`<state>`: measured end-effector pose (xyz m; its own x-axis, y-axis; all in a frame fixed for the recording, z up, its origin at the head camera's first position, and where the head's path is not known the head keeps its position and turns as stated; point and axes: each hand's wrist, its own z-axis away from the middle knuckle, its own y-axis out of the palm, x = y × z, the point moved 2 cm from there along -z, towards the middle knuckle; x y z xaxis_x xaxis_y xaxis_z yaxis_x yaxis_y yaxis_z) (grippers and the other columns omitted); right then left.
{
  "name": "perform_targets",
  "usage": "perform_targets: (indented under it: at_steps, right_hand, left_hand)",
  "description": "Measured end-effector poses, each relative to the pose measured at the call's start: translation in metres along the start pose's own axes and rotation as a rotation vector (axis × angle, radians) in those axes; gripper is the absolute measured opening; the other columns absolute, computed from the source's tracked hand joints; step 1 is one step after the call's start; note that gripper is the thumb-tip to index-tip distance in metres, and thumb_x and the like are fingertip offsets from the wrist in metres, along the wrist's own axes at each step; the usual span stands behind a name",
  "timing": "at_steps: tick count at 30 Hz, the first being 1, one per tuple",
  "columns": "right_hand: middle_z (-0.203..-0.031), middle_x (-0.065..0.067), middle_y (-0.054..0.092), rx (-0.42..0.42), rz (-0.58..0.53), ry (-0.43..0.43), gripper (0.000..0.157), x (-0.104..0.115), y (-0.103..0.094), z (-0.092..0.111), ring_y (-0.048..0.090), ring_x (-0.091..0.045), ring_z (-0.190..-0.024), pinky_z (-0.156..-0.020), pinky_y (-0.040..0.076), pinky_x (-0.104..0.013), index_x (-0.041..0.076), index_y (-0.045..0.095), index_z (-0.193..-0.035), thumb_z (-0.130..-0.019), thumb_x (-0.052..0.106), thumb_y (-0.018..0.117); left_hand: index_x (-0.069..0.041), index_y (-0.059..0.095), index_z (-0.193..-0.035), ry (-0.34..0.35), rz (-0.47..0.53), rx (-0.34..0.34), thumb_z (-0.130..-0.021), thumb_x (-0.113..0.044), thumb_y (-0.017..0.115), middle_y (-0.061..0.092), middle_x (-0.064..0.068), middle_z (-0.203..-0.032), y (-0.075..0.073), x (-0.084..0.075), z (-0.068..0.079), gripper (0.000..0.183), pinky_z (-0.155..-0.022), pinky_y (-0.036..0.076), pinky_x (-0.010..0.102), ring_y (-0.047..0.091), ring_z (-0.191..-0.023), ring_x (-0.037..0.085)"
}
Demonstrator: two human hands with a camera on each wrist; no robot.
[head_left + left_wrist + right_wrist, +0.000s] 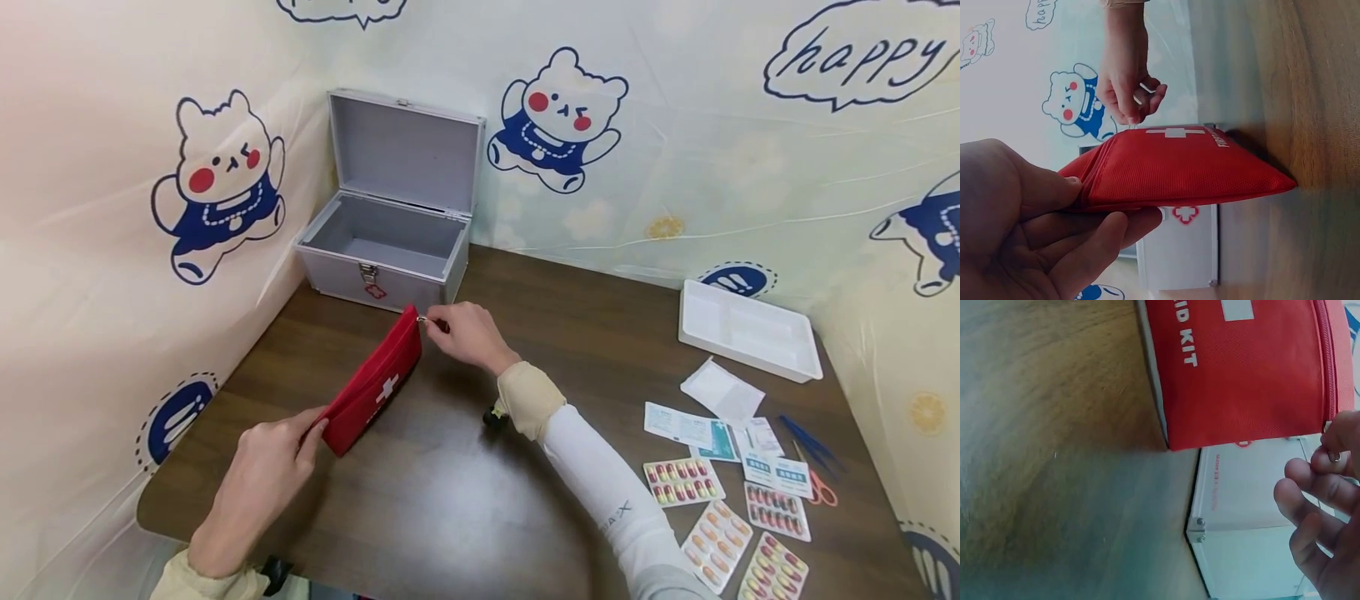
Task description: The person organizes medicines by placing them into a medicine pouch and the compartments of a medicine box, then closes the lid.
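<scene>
A red first aid pouch [372, 385] with a white cross stands on edge over the brown table. My left hand [270, 467] pinches its near top corner between thumb and fingers. At the far end, my right hand [471, 335] holds the small metal zipper pull [1334, 456] between thumb and forefinger. In the right wrist view the zipper [1326, 362] runs along the pouch's top edge, closed over the length that shows, with the pull at its end. The pouch's lower edge is at the tabletop. Its contents are hidden.
Behind the pouch stands an open silver case [382, 279] with its lid raised. On the right lie several blister packs [716, 546], paper sachets [678, 425], blue tweezers [810, 442] and orange-handled scissors [823, 490]. A white tray [750, 329] sits at the back right.
</scene>
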<state>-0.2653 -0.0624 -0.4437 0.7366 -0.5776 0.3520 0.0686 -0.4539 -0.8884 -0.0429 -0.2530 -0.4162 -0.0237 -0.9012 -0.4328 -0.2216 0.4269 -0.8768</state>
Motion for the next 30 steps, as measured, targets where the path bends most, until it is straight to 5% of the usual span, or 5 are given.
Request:
perform_targets:
  at_steps: [6,12,18,25,30]
  right_hand:
    - [-0.080,0.002,0.069,0.037,-0.128,0.063,0.012,-0.007,0.002,0.001,0.060,-0.011,-0.070,-0.066,0.050,-0.026,0.015,0.068,-0.101,-0.098,0.024,0.061]
    - [-0.123,-0.009,0.069,0.241,-0.367,0.077,0.043,-0.017,0.018,0.005,0.068,-0.022,-0.108,-0.095,0.055,-0.035,0.009,0.056,-0.132,-0.094,0.022,0.070]
    - [-0.114,-0.006,0.071,0.251,-0.402,-0.006,0.031,-0.012,0.026,0.004,0.069,-0.020,-0.107,-0.094,0.055,-0.031,0.009,0.060,-0.121,-0.093,0.017,0.070]
    - [-0.104,-0.004,0.074,0.161,-0.409,0.022,0.026,-0.008,0.007,0.000,0.069,-0.015,-0.094,-0.084,0.056,-0.024,0.008,0.066,-0.115,-0.092,0.018,0.072]
    - [-0.099,-0.007,0.074,0.038,-0.466,0.140,0.026,-0.006,-0.025,-0.006,0.066,-0.016,-0.080,-0.072,0.057,-0.024,0.007,0.068,-0.112,-0.090,0.019,0.075]
  left_hand:
    - [0.004,0.071,-0.111,-0.003,0.002,0.004,-0.089,-0.004,0.069,0.073,0.025,-0.094,0.001,0.002,-0.002,0.024,-0.049,0.052,0.023,0.058,-0.059,0.016]
    - [0.000,0.071,-0.112,-0.043,0.025,0.049,-0.087,-0.009,0.076,0.074,0.021,-0.099,0.010,0.005,0.004,0.027,-0.067,0.060,0.045,0.071,-0.076,0.028]
    - [0.002,0.070,-0.109,-0.062,0.037,0.112,-0.083,-0.011,0.080,0.074,0.019,-0.092,0.025,0.015,-0.001,0.030,-0.067,0.061,0.043,0.069,-0.071,0.024]
    - [0.006,0.067,-0.094,-0.013,0.081,-0.124,-0.083,-0.002,0.075,0.068,0.017,-0.072,0.009,0.021,-0.017,0.016,-0.045,0.040,0.023,0.052,-0.054,0.015]
    - [0.008,0.064,-0.100,-0.039,0.146,-0.267,-0.087,-0.005,0.073,0.069,0.024,-0.078,-0.015,0.020,-0.057,0.021,-0.047,0.042,0.023,0.056,-0.056,0.021]
